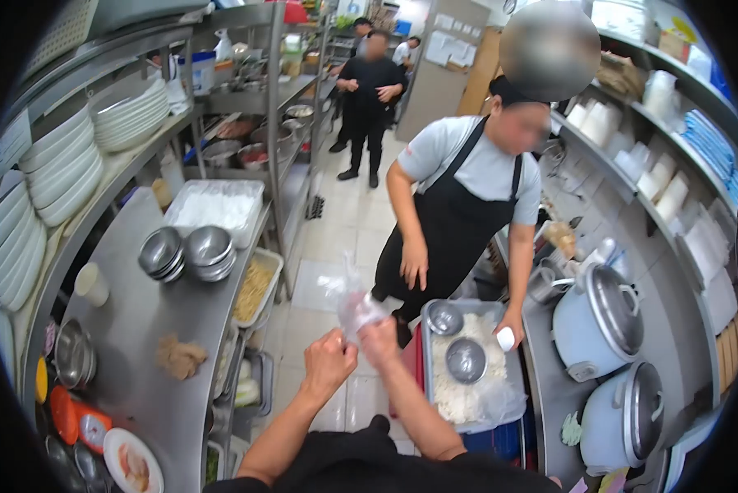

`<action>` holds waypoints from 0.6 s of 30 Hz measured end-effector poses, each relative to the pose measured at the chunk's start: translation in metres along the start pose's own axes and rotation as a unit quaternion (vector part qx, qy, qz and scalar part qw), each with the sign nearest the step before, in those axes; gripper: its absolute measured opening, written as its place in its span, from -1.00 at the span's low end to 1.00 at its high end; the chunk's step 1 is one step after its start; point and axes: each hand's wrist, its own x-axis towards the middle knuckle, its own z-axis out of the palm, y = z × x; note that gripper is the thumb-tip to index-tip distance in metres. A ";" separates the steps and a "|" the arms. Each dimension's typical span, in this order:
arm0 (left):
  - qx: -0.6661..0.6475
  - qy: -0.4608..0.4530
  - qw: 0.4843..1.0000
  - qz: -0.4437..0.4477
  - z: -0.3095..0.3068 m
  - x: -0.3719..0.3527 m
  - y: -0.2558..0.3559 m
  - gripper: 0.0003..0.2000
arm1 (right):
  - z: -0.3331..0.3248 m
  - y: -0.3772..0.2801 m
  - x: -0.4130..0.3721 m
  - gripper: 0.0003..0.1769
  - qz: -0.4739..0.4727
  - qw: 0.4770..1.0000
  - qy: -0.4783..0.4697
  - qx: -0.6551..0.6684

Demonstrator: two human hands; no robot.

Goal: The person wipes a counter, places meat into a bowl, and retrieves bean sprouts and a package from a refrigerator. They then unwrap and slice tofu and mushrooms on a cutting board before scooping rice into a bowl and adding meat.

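A clear plastic bag [357, 311] with something pale pink in it hangs over the aisle, in front of my body. My right hand [379, 343] is closed around the bag's lower part. Close beside it on the left, my left hand [330, 360] is a fist by the bag; what its fingers hold, if anything, is hidden. To the right of my hands stands a tub of white rice [459, 403] with a metal bowl [466, 361] resting on the rice. A second metal bowl [444, 317] sits at the tub's far left corner.
A co-worker in a black apron [451, 222] stands ahead, one hand holding a white item [505, 338] at the tub. Left is a steel counter [139, 329] with stacked bowls [209, 251] and a plate [133, 462]. Rice cookers [590, 320] stand right. People [372, 90] stand farther back.
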 end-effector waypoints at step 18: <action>-0.011 0.013 0.993 -0.120 0.029 -0.036 -0.028 -0.75 | -0.006 0.036 -0.018 -0.24 0.158 0.985 -0.072 0.009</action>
